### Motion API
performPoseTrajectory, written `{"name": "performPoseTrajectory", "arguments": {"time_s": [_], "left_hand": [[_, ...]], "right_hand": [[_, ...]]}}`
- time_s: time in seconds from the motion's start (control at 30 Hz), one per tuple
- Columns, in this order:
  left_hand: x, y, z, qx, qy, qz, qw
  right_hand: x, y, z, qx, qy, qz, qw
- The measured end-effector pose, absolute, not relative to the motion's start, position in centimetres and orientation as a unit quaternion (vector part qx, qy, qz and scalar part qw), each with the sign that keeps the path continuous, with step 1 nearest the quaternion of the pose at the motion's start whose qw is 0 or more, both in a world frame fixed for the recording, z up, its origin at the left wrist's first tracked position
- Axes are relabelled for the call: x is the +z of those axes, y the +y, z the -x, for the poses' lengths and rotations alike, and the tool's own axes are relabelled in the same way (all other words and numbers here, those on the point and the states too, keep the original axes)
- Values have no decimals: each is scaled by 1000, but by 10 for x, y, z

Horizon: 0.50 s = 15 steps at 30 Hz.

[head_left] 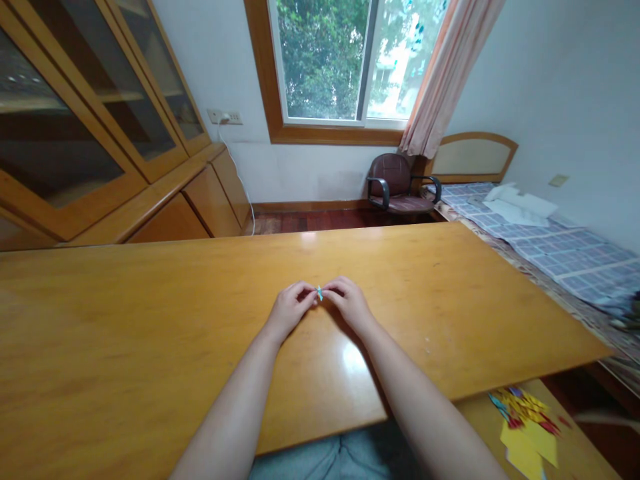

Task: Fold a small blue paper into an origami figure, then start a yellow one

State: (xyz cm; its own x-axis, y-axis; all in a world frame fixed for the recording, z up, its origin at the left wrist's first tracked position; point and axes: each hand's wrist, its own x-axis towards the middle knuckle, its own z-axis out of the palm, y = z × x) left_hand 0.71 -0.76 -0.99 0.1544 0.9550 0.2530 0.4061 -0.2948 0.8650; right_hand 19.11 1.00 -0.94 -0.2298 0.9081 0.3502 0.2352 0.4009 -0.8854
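My left hand (289,308) and my right hand (349,301) meet over the middle of a wide wooden table (125,320). Both are closed in a pinch on a tiny blue piece of folded paper (319,293) held between their fingertips, just above or on the tabletop. Most of the paper is hidden by my fingers.
A lower wooden surface at the bottom right carries a heap of small coloured paper pieces (523,408) and yellow sheets (531,445). A glass-door cabinet (95,133) stands at the left. A brown chair (397,185) and a bed (550,247) lie beyond the table, under a window.
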Motion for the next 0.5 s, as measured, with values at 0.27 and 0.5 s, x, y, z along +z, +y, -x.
{"name": "performPoseTrajectory", "arguments": {"time_s": [0.27, 0.5], "left_hand": [[-7, -9, -8, 403, 495, -733, 235], [-9, -8, -6, 397, 478, -753, 215]], "right_hand": [[-11, 8, -188, 276, -735, 407, 467], [-10, 7, -191, 273, -743, 393, 467]]}}
